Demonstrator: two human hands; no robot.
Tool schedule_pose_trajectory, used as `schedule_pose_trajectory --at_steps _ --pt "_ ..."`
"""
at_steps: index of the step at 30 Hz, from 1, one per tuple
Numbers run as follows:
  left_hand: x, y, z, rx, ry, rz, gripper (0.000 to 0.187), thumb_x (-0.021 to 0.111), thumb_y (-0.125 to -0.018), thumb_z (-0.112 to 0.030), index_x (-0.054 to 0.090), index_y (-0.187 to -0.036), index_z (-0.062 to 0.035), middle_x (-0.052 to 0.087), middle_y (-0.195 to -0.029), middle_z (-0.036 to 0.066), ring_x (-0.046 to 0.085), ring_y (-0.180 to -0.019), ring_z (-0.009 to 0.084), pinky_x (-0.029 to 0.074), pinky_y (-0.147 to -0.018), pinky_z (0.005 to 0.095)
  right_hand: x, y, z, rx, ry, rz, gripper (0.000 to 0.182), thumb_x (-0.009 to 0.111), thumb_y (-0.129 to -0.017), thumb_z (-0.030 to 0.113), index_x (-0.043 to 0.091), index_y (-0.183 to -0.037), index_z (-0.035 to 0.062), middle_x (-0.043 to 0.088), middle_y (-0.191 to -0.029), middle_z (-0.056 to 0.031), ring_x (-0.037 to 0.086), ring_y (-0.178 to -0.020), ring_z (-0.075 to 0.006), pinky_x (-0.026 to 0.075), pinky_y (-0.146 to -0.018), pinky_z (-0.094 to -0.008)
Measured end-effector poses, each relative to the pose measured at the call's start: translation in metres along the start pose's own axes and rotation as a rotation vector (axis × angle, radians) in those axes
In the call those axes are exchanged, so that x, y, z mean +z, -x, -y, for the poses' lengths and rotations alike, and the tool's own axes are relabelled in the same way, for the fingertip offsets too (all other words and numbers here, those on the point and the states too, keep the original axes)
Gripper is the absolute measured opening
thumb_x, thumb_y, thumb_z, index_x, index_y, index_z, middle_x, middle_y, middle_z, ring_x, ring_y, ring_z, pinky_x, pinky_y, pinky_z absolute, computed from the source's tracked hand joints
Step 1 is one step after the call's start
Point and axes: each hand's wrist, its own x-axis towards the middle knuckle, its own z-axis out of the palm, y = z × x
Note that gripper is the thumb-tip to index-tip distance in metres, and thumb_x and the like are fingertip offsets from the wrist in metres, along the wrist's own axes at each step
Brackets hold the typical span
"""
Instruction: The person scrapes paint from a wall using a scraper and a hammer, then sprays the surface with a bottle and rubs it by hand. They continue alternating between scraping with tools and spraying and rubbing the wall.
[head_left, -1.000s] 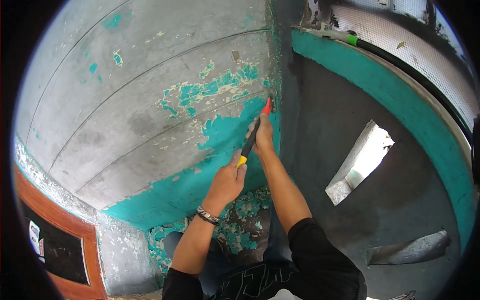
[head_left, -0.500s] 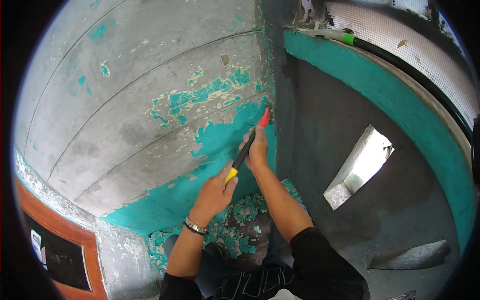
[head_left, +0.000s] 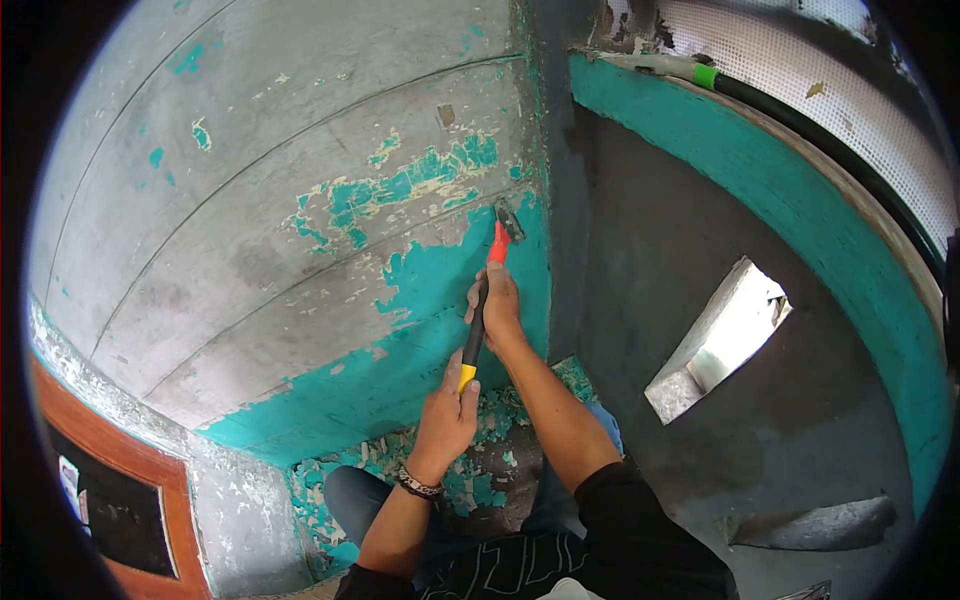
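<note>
Both of my hands are closed on a hammer (head_left: 477, 325) with a black grip, a red neck and a yellow butt. My right hand (head_left: 500, 300) wraps the upper grip just below the red neck. Lower down, my left hand (head_left: 447, 415) holds the handle near the yellow end; a bracelet circles that wrist. The dark metal head is against or just off the turquoise paint (head_left: 430, 280) on the wall, left of the corner; contact cannot be made out. Above and left of the paint, the wall (head_left: 260, 220) is bare grey with scattered turquoise patches.
Paint flakes (head_left: 480, 490) litter the floor around my legs. On the right are a dark wall (head_left: 650, 250) with a bright opening (head_left: 720, 340) and a turquoise ledge (head_left: 760, 160). A long black-handled tool (head_left: 800, 130) lies along it. An orange frame (head_left: 185, 500) stands lower left.
The hammer has swung left, away from the corner, and its head now shows fully over the turquoise paint. Both hands moved with it, the left one lower, and the handle is more upright.
</note>
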Motion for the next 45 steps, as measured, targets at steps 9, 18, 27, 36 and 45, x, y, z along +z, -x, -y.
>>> schedule_pose_trajectory --at_steps 9,18,27,36,45 --pt "-0.005 0.000 -0.005 -0.038 -0.014 0.012 0.047 0.045 -0.095 -0.015 0.035 -0.139 -0.0009 0.061 -0.082 0.027 0.062 -0.074 0.0429 0.048 -0.066 0.0468 0.003 -0.001 -0.001 -0.022 -0.006 0.004 0.036 0.040 -0.096 0.041 0.046 -0.090 0.0068 0.047 -0.054 -0.0031 0.043 -0.039 -0.0147 0.039 -0.035 -0.0286" --pt "-0.002 -0.003 0.004 -0.018 -0.016 -0.021 0.046 0.047 -0.094 -0.014 0.037 -0.137 -0.0011 0.061 -0.084 0.028 0.062 -0.076 0.0444 0.048 -0.066 0.0474 0.003 -0.003 -0.003 -0.022 0.021 -0.003 0.035 0.039 -0.098 0.041 0.046 -0.092 0.0079 0.049 -0.054 -0.0038 0.044 -0.037 -0.0165 0.038 -0.036 -0.0287" --pt "-0.006 -0.003 0.025 -0.011 -0.059 -0.043 0.047 0.049 -0.094 -0.016 0.039 -0.136 0.0011 0.063 -0.085 0.027 0.062 -0.079 0.0444 0.049 -0.070 0.0473 0.010 -0.001 -0.014 -0.041 0.026 0.012 0.034 0.039 -0.098 0.041 0.045 -0.092 0.0079 0.048 -0.054 -0.0038 0.044 -0.036 -0.0167 0.038 -0.036 -0.0281" --pt "-0.005 -0.029 0.021 0.124 -0.110 -0.015 0.046 0.049 -0.093 -0.017 0.040 -0.136 -0.0004 0.062 -0.092 0.028 0.062 -0.081 0.0445 0.049 -0.070 0.0480 -0.002 -0.022 0.003 -0.111 -0.047 -0.072 0.039 0.039 -0.097 0.045 0.046 -0.090 0.0074 0.048 -0.053 -0.0035 0.044 -0.037 -0.0164 0.039 -0.035 -0.0291" --pt "-0.005 -0.025 0.005 0.014 -0.135 0.034 0.049 0.048 -0.094 -0.016 0.035 -0.138 -0.0023 0.062 -0.092 0.029 0.062 -0.083 0.0448 0.049 -0.070 0.0491 -0.005 -0.018 0.000 -0.055 -0.069 -0.024 0.040 0.038 -0.098 0.046 0.045 -0.092 0.0070 0.048 -0.054 -0.0038 0.044 -0.037 -0.0168 0.038 -0.035 -0.0294"
